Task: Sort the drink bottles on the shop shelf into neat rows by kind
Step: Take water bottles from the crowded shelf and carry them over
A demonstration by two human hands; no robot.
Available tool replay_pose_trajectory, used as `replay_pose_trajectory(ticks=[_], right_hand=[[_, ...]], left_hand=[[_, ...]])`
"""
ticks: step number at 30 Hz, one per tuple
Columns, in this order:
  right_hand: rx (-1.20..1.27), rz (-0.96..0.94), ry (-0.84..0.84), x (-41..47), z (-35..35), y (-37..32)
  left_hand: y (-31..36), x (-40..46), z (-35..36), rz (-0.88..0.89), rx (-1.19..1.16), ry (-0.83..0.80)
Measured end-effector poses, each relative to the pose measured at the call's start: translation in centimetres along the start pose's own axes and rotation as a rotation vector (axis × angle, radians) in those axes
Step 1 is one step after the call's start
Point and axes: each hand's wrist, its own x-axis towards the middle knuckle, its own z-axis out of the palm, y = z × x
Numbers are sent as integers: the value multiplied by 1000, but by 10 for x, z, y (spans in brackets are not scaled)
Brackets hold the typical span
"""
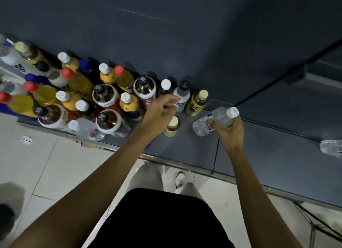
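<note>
Mostly unsorted shelf [259, 155]: bottle cluster [83, 96] left of fingers. Right hand [229, 131] wraps tilted water bottle [216, 121]. Left hand [159, 114] half-curled, empty, above tea bottle [173, 126]; a careless sweep could topple it.

Grey shelf [259, 155] carries crowded upright bottles [105, 96].

We note a clear glossy plastic water bottle [214, 121] above the matt grey shelf [259, 147], whose front edge looks metal.
</note>
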Motion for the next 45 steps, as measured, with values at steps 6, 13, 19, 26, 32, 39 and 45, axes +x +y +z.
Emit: replay_pose_trajectory(ticks=[6,13,19,26,32,39,45], right_hand=[[178,-95,-266,-34,-46,-25],[264,-144,-552,-92,-14,-54],[266,-261,-727,-145,39,-90],[-59,-202,-868,-214,111,-106],[-254,-346,-851,-274,184,-123],[59,-81,-876,-299,233,-129],[-199,-308,-828,-278,272,-136]], left_hand=[[20,-76,47,143,35,63],[15,-142,40,-173,-199,-123],[7,-198,-12,-213,-379,138],[-47,-249,-60,-270,-424,477],[-90,-290,-114,-275,-516,461],[-127,-306,-187,-293,-703,363],[-154,-278,-212,-320,-877,266]])
